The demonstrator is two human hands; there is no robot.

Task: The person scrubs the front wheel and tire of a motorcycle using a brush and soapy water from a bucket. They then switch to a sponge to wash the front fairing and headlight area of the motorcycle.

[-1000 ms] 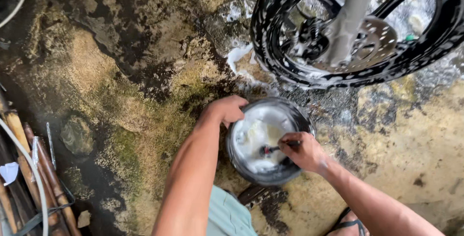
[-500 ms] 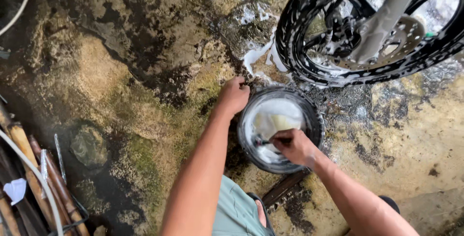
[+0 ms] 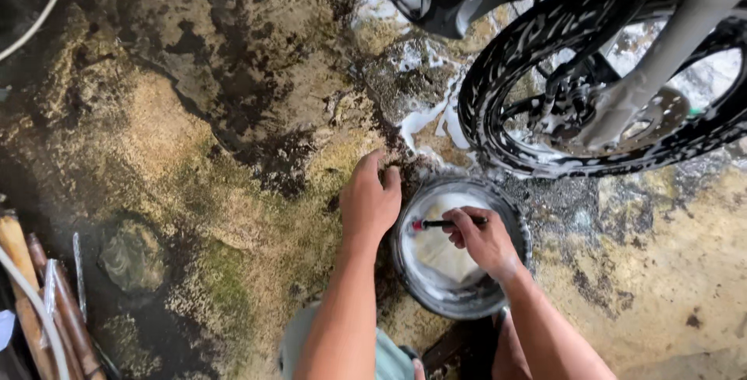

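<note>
The wet concrete floor point(image 3: 156, 115) fills most of the view, stained dark in patches and greenish with moss toward the lower left. At the upper right stands a motorcycle wheel point(image 3: 498, 115), its black tyre flecked with white soap foam, with a brake disc point(image 3: 661, 119) and a pale fork leg point(image 3: 669, 45) showing inside the rim. Foam has run down onto the floor just below the tyre. Beneath the wheel, near the bottom centre, sits a round metal bowl point(image 3: 467, 306) holding soapy white water; it rests on the floor just beside the tyre without touching it.

The left hand point(image 3: 369, 201) lies on the floor at the bowl's left rim, fingers bent and spread, touching or nearly touching the edge; it holds nothing. The right hand point(image 3: 486, 240) is over the inside of the bowl, fingers closed around a thin dark brush point(image 3: 440, 224) with a red band near its left end, held level across the water.

At the far lower left lie some wooden sticks point(image 3: 15, 271) and a pale hose point(image 3: 31, 310).
</note>
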